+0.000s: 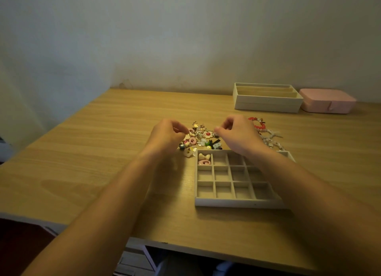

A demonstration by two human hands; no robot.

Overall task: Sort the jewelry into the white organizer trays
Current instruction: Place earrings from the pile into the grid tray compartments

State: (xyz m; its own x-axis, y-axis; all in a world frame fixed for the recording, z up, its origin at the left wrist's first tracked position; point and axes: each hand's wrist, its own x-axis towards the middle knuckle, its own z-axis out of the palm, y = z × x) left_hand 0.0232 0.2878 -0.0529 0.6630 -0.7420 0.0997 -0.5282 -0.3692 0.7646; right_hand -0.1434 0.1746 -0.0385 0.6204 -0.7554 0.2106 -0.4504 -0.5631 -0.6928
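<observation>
Head view. Wooden worktop (103, 131) against a pale wall (185, 38). Both forearms reach in from the bottom edge.

Left hand (167, 135) hovers at the near-left edge of the jewelry pile (203, 138), fingers curled, thumb and forefinger tips together: narrow grip. Right hand (237, 135) is at the pile's right side in the same pose, fingers curled, tips pressed close: narrow grip. The tips are too small and dim to show whether either pinch holds a piece, so cannot tell.

The pile lies loose on the worktop between the hands, just beyond the grid tray (237, 202). It is a mix of small pale, pink and gold pieces, with a white flower with a red centre (208, 134) and a black bow (214, 142). A pale flower piece (188, 153) sits apart from the pile, just beside the tray's far-left corner. A red bead bracelet (257, 124) and paler strands lie right of the right hand.

The grid tray is white, near centre-right, split into small square cells. The far-left cell holds two cream heart pieces (204, 156) and a pink ring (204, 162). The other visible cells are bare. The right forearm crosses over the tray's far-right part and hides it.

At the far right by the wall are the stacked trays (266, 104), white with long slots on top. A closed pink box (327, 101) sits just beside them on the right
</observation>
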